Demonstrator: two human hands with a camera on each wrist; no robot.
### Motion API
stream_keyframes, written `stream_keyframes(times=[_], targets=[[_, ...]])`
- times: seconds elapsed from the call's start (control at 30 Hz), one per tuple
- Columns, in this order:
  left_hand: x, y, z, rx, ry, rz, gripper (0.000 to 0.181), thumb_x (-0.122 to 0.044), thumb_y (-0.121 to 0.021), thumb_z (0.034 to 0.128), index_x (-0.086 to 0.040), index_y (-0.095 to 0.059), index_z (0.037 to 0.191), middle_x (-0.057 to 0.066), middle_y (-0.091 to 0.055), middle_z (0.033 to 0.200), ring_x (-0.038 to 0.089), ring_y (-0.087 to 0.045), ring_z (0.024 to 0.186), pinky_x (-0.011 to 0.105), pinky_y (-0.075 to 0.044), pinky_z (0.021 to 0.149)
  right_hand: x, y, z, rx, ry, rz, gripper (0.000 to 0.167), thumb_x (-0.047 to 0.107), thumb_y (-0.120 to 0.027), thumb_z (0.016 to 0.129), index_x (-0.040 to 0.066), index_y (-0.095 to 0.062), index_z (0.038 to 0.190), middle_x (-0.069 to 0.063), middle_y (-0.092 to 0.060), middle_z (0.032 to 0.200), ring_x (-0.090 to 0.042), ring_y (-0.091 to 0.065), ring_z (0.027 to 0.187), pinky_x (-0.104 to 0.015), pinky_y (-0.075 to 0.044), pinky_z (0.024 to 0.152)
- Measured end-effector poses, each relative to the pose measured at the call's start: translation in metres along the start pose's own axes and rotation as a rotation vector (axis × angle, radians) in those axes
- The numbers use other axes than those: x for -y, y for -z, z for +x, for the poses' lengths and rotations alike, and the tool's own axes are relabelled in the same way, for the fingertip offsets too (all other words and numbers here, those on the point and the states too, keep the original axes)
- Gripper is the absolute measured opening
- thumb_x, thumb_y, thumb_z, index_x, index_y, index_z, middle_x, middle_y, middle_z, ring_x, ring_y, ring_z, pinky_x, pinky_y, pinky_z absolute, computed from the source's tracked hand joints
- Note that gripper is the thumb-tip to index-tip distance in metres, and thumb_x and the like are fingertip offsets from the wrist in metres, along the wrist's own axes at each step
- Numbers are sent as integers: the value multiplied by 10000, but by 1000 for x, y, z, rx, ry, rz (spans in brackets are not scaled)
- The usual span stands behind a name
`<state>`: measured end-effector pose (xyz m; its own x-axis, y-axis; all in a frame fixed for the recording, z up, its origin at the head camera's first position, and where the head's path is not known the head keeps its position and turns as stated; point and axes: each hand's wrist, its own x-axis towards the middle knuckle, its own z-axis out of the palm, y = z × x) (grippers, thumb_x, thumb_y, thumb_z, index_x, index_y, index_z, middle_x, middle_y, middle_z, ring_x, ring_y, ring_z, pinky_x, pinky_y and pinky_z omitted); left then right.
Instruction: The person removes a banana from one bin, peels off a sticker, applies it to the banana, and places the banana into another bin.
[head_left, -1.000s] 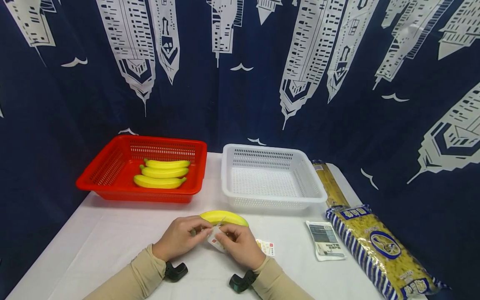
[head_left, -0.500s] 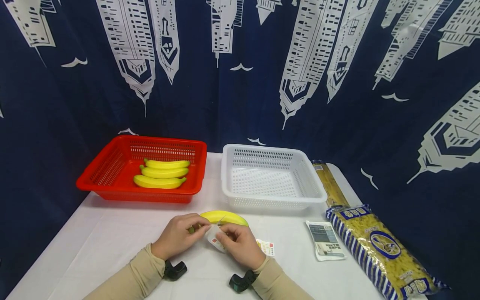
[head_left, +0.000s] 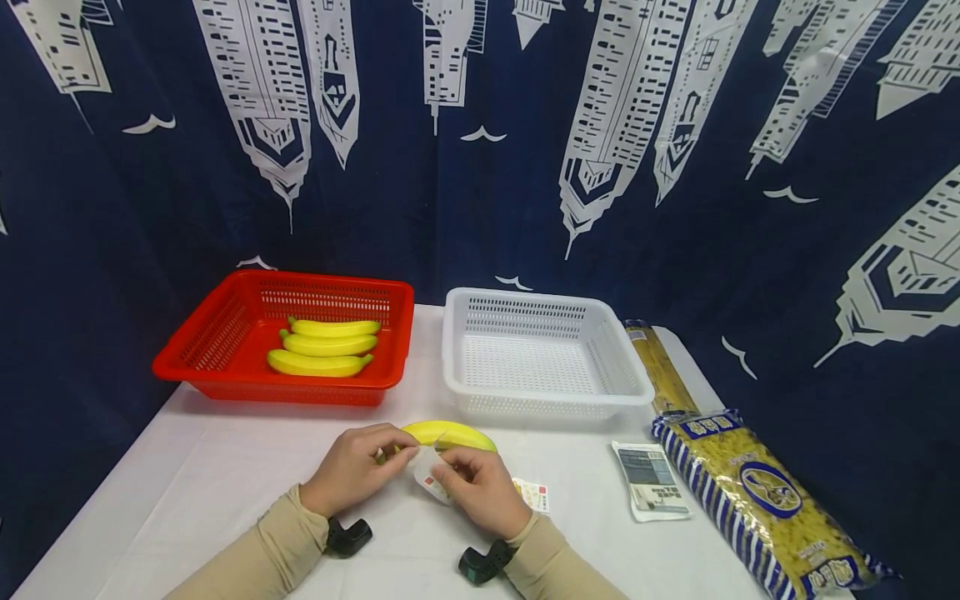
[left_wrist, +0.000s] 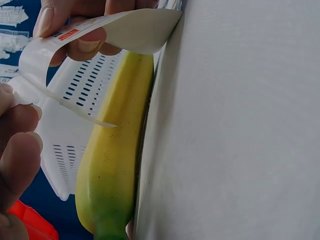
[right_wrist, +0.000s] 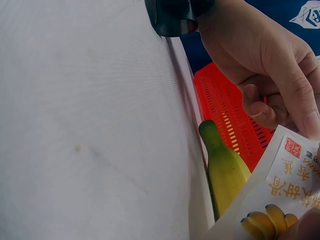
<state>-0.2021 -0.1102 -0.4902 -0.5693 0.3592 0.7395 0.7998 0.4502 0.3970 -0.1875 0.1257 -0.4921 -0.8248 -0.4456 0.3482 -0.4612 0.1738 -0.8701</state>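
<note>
Both hands hold a small white sticker label point(head_left: 430, 478) printed with bananas and orange characters, plain in the right wrist view. My right hand point(head_left: 483, 493) grips it between thumb and fingers, and my left hand point(head_left: 356, 468) pinches its far corner. In the left wrist view the sticker point(left_wrist: 142, 31) bends, and a thin strip point(left_wrist: 82, 114) stands apart from it near the left fingertips point(left_wrist: 22, 120). Just behind the hands a yellow banana point(head_left: 453, 434) with a green end lies on the table. Another label point(head_left: 535, 497) lies beside my right hand, partly hidden by it.
A red basket point(head_left: 281, 386) with 3 bananas point(head_left: 318, 364) stands at the back left, a white basket point(head_left: 551, 402) to its right. On the right lie a flat white-and-dark packet point(head_left: 651, 482), a pasta bag point(head_left: 772, 500) and a long yellow package point(head_left: 660, 367).
My left hand has shifted slightly left and away from me, still pinching the label's corner. The right hand stays almost still, and the banana has not moved.
</note>
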Motion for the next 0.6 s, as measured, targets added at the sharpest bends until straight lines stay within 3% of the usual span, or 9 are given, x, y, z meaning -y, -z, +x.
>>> stream_keyframes(times=[0.4, 0.6], targets=[[3, 5, 1, -7, 35, 55, 219, -98, -846, 832, -234, -756, 977, -167, -715, 861, -41, -587, 706, 195, -508, 632, 1, 0, 0, 1, -45, -10, 96, 139, -696, 983, 65, -754, 962, 60, -531, 647, 29, -404, 536, -143, -332, 498], [5, 7, 1, -15, 42, 70, 210, -103, -847, 832, -229, -756, 972, -167, -723, 873, -35, -599, 708, 166, -493, 647, 3, 1, 0, 7, -46, 2, 101, 129, -687, 987, 52, -751, 968, 53, -532, 646, 28, -407, 532, -144, -336, 492]])
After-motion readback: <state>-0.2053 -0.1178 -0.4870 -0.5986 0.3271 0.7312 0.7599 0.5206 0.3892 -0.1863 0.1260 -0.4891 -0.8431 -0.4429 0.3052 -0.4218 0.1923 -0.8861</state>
